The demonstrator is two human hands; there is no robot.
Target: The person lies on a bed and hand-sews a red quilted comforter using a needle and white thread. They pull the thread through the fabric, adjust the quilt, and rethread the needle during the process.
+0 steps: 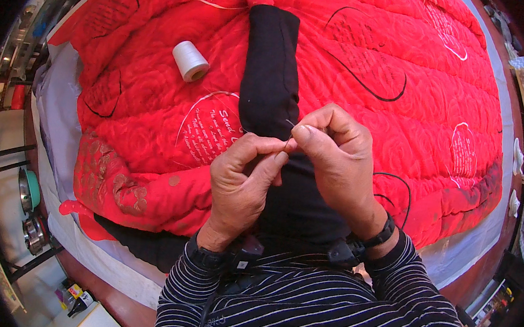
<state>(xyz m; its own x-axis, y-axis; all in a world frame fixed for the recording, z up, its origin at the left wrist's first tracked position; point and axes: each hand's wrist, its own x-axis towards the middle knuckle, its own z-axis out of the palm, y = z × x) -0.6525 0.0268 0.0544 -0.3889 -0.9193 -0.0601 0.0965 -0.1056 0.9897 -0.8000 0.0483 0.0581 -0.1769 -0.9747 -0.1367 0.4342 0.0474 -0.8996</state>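
My left hand (246, 181) and my right hand (337, 156) meet over my black-trousered leg (270, 71). The right thumb and forefinger pinch a thin sewing needle (290, 122), whose end sticks out above the fingertips. My left thumb and forefinger are closed together just beside it, at what looks like a fine thread; the thread is too small to tell clearly. A cone of white thread (190, 61) lies tilted on the red quilt (145, 106), up and left of my hands. The quilt spreads on both sides of my leg.
A pale sheet (473, 256) lies under the quilt on a reddish-brown floor (92, 289). At the left stands a black metal rack (10, 153) with a teal bowl (33, 190) and metal pots (36, 236). Bottles (81, 304) stand at the lower left.
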